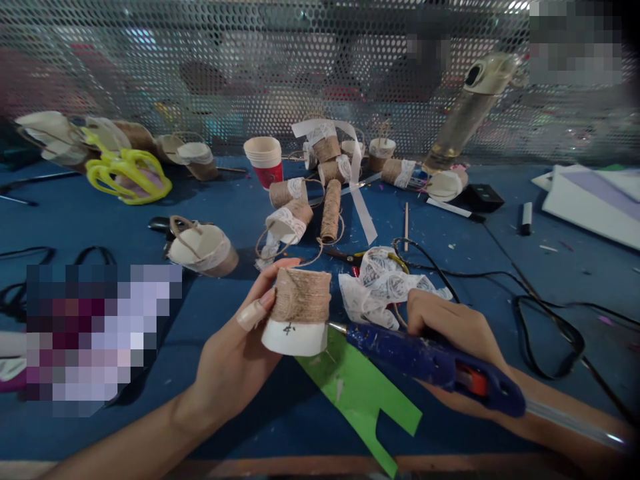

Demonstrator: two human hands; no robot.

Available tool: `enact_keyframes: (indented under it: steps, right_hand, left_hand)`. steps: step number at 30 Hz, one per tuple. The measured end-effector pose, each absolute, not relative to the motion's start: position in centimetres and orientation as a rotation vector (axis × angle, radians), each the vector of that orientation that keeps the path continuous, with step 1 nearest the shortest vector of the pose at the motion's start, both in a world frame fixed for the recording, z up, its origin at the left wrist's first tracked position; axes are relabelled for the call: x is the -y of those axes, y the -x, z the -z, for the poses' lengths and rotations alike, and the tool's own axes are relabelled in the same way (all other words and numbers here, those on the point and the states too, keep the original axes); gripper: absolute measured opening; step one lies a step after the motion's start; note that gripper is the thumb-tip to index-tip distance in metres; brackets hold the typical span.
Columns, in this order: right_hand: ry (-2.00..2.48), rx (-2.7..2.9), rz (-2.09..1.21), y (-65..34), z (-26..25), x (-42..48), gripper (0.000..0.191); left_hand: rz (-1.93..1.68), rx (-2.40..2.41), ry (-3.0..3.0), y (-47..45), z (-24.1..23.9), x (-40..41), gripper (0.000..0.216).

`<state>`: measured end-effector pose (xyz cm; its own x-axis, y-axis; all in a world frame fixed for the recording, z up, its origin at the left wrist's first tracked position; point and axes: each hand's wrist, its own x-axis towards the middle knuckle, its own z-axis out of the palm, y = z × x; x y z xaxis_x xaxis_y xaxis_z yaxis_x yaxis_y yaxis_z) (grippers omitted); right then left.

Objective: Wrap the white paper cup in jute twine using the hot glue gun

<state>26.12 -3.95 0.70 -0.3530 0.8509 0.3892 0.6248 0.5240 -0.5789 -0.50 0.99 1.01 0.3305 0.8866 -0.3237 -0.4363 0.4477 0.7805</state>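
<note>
My left hand (250, 327) grips a small white paper cup (295, 339), its upper part wound with brown twine (303, 295). A bandage wraps the thumb of that hand. A strand of twine runs from the cup toward a spool of twine (331, 210) behind it. My right hand (455, 333) is closed round a blue hot glue gun (400, 353) with a clear glue stick in its back. The metal nozzle points at the cup's right side, at the lower edge of the twine; whether it touches is unclear. Below the cup lies a green cut sheet (355, 387).
White lace (373, 287) lies beyond the glue gun, beside scissors (345, 256). Several twine-and-lace cups, stacked paper cups (264, 160) and a yellow crown-shaped piece (127, 177) stand farther back. A black cable (530, 333) loops at right. A bottle (465, 113) leans near the perforated screen.
</note>
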Motion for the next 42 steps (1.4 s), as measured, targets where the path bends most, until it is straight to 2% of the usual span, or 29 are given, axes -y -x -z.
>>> enact_keyframes:
  steps: [4, 11, 21, 27, 30, 34, 38, 42]
  right_hand:
    - [1.194, 2.091, -0.443, -26.1, -0.7, 3.9, 0.024]
    - [1.163, 2.089, -0.459, -26.2, -0.5, 4.2, 0.022]
    - [1.195, 2.036, -0.549, -26.0, -0.3, 3.9, 0.025]
    - [1.227, 1.846, -0.767, -26.0, -0.5, 3.6, 0.028]
    - [1.228, 1.642, -0.837, -25.8, -0.9, 3.4, 0.024]
    - [1.265, 1.523, -0.845, -25.0, -1.1, 3.2, 0.018]
    - [0.995, 1.558, -0.992, -24.4, -0.5, 3.0, 0.025]
    - [0.723, 1.595, -1.307, -24.1, 0.1, 2.9, 0.027]
  left_hand:
    - [-0.920, -0.808, -0.628, 0.7, -0.6, -1.3, 0.043]
    - [-0.920, -0.802, -0.598, 0.1, -0.9, -1.4, 0.038]
    - [-0.898, -0.723, -0.510, 0.3, -1.0, -1.5, 0.044]
    - [-0.915, -0.738, -0.567, 0.3, -0.9, -1.4, 0.041]
    - [-0.785, -0.698, -0.663, 0.6, -0.4, -1.1, 0.038]
    - [-0.517, -0.637, -0.763, 0.9, 0.3, -0.6, 0.050]
    - [-0.418, -0.672, -0.816, 1.0, 0.7, -0.4, 0.049]
    - [-0.357, -0.674, -0.851, 0.9, 0.5, -0.4, 0.057]
